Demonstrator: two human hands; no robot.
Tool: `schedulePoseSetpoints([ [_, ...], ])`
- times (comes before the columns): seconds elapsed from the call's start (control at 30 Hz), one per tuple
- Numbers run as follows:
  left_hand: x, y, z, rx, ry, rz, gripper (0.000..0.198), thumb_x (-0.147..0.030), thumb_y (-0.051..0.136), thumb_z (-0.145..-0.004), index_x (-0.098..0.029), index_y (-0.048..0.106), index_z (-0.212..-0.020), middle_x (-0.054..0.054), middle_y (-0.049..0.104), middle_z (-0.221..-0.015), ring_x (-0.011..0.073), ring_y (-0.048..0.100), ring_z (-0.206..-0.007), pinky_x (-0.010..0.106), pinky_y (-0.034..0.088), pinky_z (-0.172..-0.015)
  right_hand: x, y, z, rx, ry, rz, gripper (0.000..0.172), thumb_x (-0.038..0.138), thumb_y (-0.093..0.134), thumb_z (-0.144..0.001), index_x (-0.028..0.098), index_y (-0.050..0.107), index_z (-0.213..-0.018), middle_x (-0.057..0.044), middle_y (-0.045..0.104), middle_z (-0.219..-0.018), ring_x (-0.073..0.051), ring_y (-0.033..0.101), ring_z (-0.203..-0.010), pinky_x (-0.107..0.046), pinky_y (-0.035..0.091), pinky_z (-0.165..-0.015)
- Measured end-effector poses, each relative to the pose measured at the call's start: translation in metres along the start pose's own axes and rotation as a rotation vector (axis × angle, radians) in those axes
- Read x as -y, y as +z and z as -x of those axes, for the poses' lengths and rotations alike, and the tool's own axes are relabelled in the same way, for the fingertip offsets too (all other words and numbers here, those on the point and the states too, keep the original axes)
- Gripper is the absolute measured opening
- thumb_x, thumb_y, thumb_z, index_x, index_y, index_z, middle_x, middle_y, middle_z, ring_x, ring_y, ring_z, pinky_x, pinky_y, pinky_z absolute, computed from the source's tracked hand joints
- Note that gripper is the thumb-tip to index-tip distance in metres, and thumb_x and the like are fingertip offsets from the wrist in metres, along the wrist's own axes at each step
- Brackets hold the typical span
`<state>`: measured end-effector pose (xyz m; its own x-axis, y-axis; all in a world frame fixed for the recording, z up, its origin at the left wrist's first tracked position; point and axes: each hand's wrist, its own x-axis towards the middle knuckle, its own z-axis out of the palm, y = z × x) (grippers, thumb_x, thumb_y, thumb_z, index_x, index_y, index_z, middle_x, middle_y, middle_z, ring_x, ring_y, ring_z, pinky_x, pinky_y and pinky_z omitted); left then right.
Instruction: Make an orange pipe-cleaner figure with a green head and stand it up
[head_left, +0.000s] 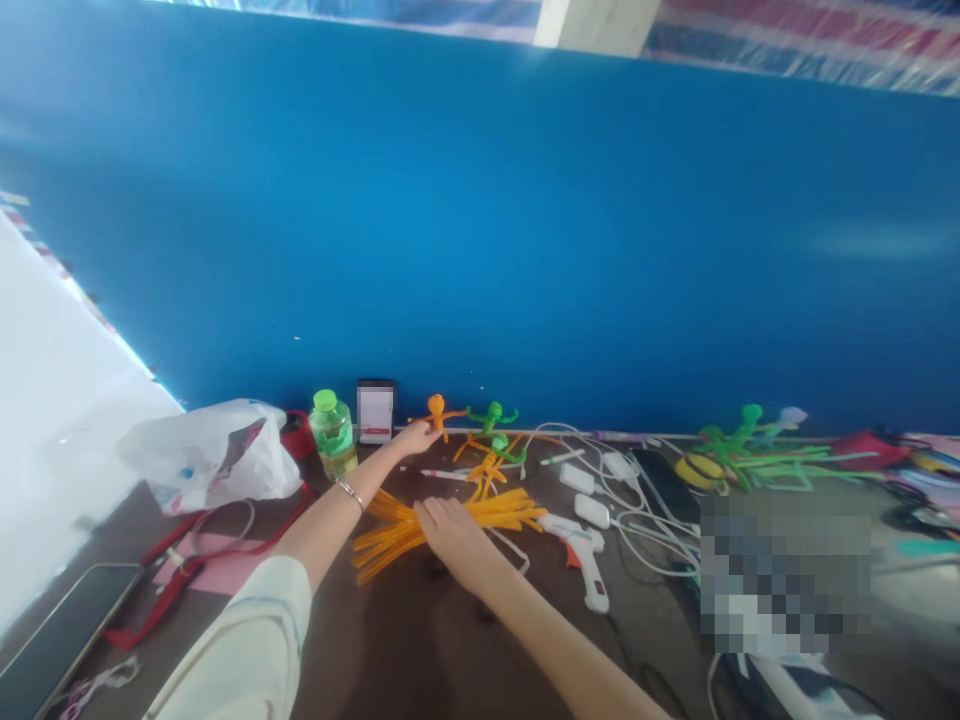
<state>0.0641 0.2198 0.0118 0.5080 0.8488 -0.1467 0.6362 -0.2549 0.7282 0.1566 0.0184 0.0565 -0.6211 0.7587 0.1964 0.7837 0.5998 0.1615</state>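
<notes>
My left hand [420, 437] reaches to the foot of the blue wall, its fingers closed at the lower body of a small orange pipe-cleaner figure [437, 407]. The figure stands upright with its arms spread. Nearer to me, my right hand [451, 535] has its fingers curled over the middle of a bundle of orange pipe cleaners [386, 550], which fans out on both sides; the fingertips are partly hidden. Right of the held figure is a green pipe-cleaner figure [494, 418]. Another orange figure [489, 468] lies just beyond the bundle.
A glue gun [586, 560] lies right of the bundle, among white cables and chargers [592, 511]. To the left are a green-capped bottle [332, 435], a propped phone [376, 410] and a plastic bag [217, 455]. Green pipe cleaners [780, 462] lie far right, beyond a pixelated patch.
</notes>
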Motion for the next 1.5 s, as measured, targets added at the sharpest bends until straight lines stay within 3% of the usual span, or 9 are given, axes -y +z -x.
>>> schedulePoseSetpoints([
  [0.2, 0.002, 0.003, 0.005, -0.048, -0.038, 0.015, 0.034, -0.043, 0.046, -0.079, -0.012, 0.061, -0.078, 0.006, 0.061, -0.061, 0.0171, 0.057, -0.058, 0.024, 0.039, -0.056, 0.013, 0.007, 0.012, 0.095, 0.101, -0.309, 0.059, 0.022, 0.059, -0.071, 0.011, 0.040, -0.126, -0.013, 0.054, -0.110, -0.023, 0.051, -0.096, -0.034, 0.041, -0.080],
  [0.27, 0.003, 0.003, 0.007, -0.062, -0.029, 0.038, 0.037, -0.045, 0.048, -0.078, -0.012, 0.061, -0.090, 0.007, 0.064, -0.074, 0.0169, 0.059, -0.064, 0.024, 0.041, -0.059, -0.014, 0.009, 0.016, 0.026, 0.137, -0.476, 0.052, 0.034, 0.056, -0.074, 0.016, 0.045, -0.122, -0.011, 0.051, -0.118, -0.023, 0.048, -0.105, -0.034, 0.040, -0.086],
  [0.33, 0.003, 0.003, 0.009, -0.082, -0.014, 0.060, 0.043, -0.046, 0.050, -0.076, -0.013, 0.057, -0.103, 0.008, 0.065, -0.088, 0.0168, 0.060, -0.070, 0.024, 0.042, -0.062, -0.054, 0.013, 0.018, -0.093, 0.332, -0.524, 0.028, 0.023, 0.043, -0.082, 0.018, 0.057, -0.106, -0.009, 0.057, -0.109, -0.020, 0.051, -0.102, -0.035, 0.038, -0.089],
  [0.43, -0.002, 0.005, 0.011, -0.103, 0.007, 0.079, 0.044, -0.045, 0.052, -0.075, -0.014, 0.057, -0.106, 0.008, 0.065, -0.091, 0.0183, 0.060, -0.076, 0.025, 0.043, -0.065, -0.113, 0.023, 0.021, -0.102, 0.697, -0.351, 0.045, 0.008, 0.039, -0.073, 0.021, 0.053, -0.114, -0.010, 0.054, -0.115, -0.023, 0.045, -0.110, -0.044, 0.033, -0.093],
  [0.53, -0.009, 0.012, 0.012, -0.112, 0.022, 0.092, 0.038, -0.043, 0.052, -0.074, -0.012, 0.063, -0.092, 0.007, 0.066, -0.082, 0.0196, 0.060, -0.074, 0.027, 0.043, -0.065, -0.142, 0.035, 0.020, -0.010, 0.657, -0.345, 0.060, 0.004, 0.048, -0.061, 0.020, 0.051, -0.118, -0.012, 0.048, -0.125, -0.029, 0.039, -0.118, -0.050, 0.030, -0.093],
  [0.73, -0.009, 0.025, 0.012, -0.231, 0.027, 0.127, 0.028, -0.036, 0.053, -0.074, -0.011, 0.063, -0.082, 0.007, 0.066, -0.083, 0.0189, 0.059, -0.078, 0.028, 0.043, -0.069, -0.157, 0.036, 0.011, 0.154, 0.354, -0.423, 0.048, 0.000, 0.042, -0.065, 0.020, 0.060, -0.105, -0.010, 0.055, -0.117, -0.023, 0.045, -0.114, -0.043, 0.032, -0.095],
  [0.93, 0.004, 0.028, 0.021, -0.341, 0.017, 0.167, 0.027, -0.035, 0.049, -0.078, -0.012, 0.062, -0.087, 0.006, 0.066, -0.082, 0.0166, 0.059, -0.073, 0.027, 0.044, -0.069, -0.193, 0.006, -0.006, 0.081, 0.459, -0.572, 0.033, 0.012, 0.041, -0.078, 0.017, 0.058, -0.106, -0.008, 0.063, -0.105, -0.018, 0.059, -0.089, -0.034, 0.044, -0.079],
  [1.13, 0.012, 0.024, 0.024, -0.420, 0.040, 0.168, 0.028, -0.031, 0.041, -0.085, -0.013, 0.060, -0.095, 0.009, 0.065, -0.093, 0.0180, 0.059, -0.084, 0.030, 0.043, -0.079, -0.216, -0.018, -0.046, 0.104, 0.471, -0.817, 0.023, 0.027, 0.058, -0.072, 0.014, 0.066, -0.089, -0.007, 0.068, -0.093, -0.017, 0.061, -0.082, -0.028, 0.046, -0.075],
  [1.5, 0.021, 0.014, 0.021, -0.315, 0.101, 0.142, 0.024, -0.025, 0.039, -0.085, -0.018, 0.062, -0.084, 0.005, 0.064, -0.077, 0.0169, 0.059, -0.076, 0.028, 0.043, -0.077, -0.209, 0.013, -0.062, -0.009, 0.639, -0.927, 0.020, 0.026, 0.064, -0.066, 0.015, 0.068, -0.082, -0.008, 0.068, -0.094, -0.021, 0.061, -0.087, -0.035, 0.045, -0.081],
])
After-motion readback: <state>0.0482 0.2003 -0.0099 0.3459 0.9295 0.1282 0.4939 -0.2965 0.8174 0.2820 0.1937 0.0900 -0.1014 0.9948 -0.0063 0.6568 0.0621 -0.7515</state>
